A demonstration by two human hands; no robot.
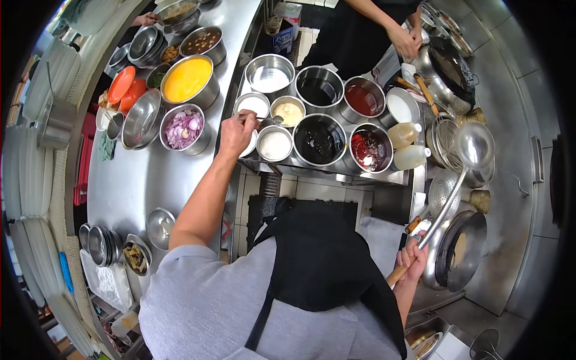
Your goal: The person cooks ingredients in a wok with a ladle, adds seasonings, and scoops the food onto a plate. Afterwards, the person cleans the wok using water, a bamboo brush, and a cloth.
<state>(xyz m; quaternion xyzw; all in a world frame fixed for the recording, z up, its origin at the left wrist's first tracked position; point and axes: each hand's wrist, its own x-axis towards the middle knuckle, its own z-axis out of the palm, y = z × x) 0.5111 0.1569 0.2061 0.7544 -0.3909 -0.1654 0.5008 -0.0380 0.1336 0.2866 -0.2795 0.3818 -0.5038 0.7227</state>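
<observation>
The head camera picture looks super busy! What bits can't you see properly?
In the head view:
Spoon: part of its handle is hidden by the left grip.
White stuff beside that grip: partly covered by it.
Ladle: part of its handle is hidden by the right grip.
Co-worker: head cut off by the top edge.
Red liquid: the bits in it are too small to name.

Your view is bright, with glare on the steel desk (157, 185) and the ladle (474, 146). Straight lines bow toward the edges (the desk's left side curves quite plainly), and black rounds off your corners.
</observation>
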